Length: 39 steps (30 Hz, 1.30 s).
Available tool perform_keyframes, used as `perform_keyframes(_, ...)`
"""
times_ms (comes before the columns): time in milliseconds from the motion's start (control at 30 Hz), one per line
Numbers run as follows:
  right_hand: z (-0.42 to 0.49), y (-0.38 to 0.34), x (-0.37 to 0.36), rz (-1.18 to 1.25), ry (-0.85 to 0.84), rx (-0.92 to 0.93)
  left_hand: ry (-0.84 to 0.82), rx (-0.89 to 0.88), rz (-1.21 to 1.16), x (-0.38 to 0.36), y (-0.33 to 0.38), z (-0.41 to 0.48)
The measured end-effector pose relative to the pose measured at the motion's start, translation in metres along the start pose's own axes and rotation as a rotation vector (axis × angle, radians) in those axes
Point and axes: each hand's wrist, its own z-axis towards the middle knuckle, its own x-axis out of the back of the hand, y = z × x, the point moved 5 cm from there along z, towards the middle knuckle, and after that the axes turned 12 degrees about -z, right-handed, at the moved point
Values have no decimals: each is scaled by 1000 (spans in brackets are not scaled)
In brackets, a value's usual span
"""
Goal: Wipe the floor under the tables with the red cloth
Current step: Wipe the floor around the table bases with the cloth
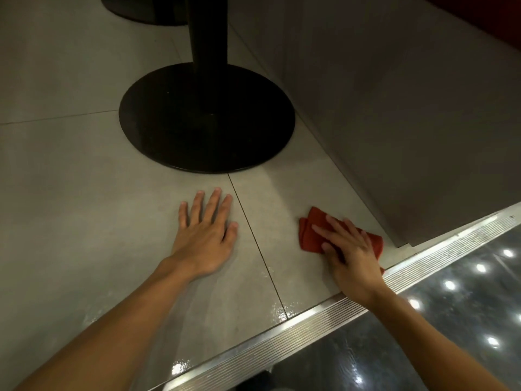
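Presses red cloth [308, 234] onto floor [84, 193] under flat right hand [352, 258]; rests spread left hand [203, 235] alongside, short of table base [205, 117].

Ribbed metal threshold strip [310, 320] running diagonally, glossy dark surface [451, 334] dotted with bright light reflections on its near side, grey panel wall [394, 108] rising beyond it, lower corner just beside the strip, dark red band [493, 9] farthest from it

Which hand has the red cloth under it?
The right hand presses the red cloth down; the left hand lies flat on the bare floor with nothing under it.
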Motion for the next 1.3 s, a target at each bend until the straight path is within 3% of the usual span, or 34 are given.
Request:
perform_keyframes(100, -5, -33, -9, 1, -9, 16, -9, 7, 4, 0, 1, 0)
perform_keyframes(267, -31, -86, -26, 5, -88, 282, -10, 17, 4, 1, 0, 0)
perform_keyframes(433, -39, -66, -21, -12, -145, 514, -17, 3, -8, 1, 0, -1)
perform_keyframes(667, -18, -38, -9, 24, -120, 326, -2, 2, -13, -1, -1, 0)
perform_keyframes(833, -37, -88, -27, 13, -119, 450, -13, 14, -37, 1, -2, 1)
perform_keyframes(967, -54, -146, -43, 53, -153, 609, 0, -5, -198, 9, -5, 4)
perform_keyframes(1100, -59, -190, -52, 166, -251, 725, 126, -22, -608, 25, -17, -7)
perform_keyframes(1200, -46, -193, -40, 436, -371, 646, 252, 28, -820, 42, -25, -39)
perform_keyframes(1300, -14, -156, -14, 819, -271, 317, 367, 16, -775, 44, -9, -79)
